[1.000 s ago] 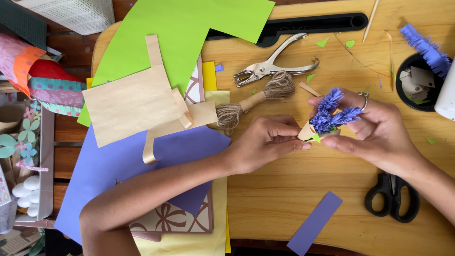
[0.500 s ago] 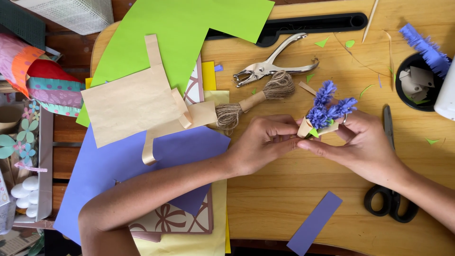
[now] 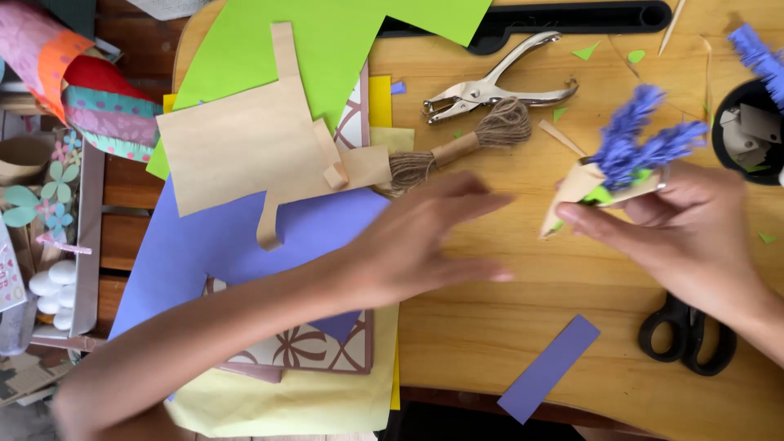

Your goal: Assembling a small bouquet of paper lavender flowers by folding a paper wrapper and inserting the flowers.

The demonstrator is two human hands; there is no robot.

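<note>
Seen from above, a person works at a wooden craft table (image 3: 523, 327) scattered with paper. The right hand (image 3: 694, 237) pinches a small tan paper cone (image 3: 576, 189) between thumb and fingers, raised a little above the table on the right side; fringed purple paper flowers (image 3: 637, 143) with a bit of green stick out of the cone's open top. The left hand (image 3: 416, 245) is blurred, fingers spread wide and holding nothing, and hovers over the middle of the table, apart from the cone. Just beyond its fingertips lies a spool of brown twine (image 3: 457, 147), and past that a metal hole punch (image 3: 494, 86). To the left sit overlapping sheets: a green sheet (image 3: 343, 33), a tan cut-out shape (image 3: 237, 143) and a purple sheet (image 3: 204, 253). Black scissors (image 3: 690, 335) lie partly under the right wrist, and a loose purple paper strip (image 3: 547, 367) lies near the table's front edge. The risks appear to rest with the one-handed grip: the cone is pinched only at its side, so too light a hold could let it unroll or let the flowers slide out, while too hard a squeeze could crush it. The open left hand could also brush the twine and send it rolling.
</note>
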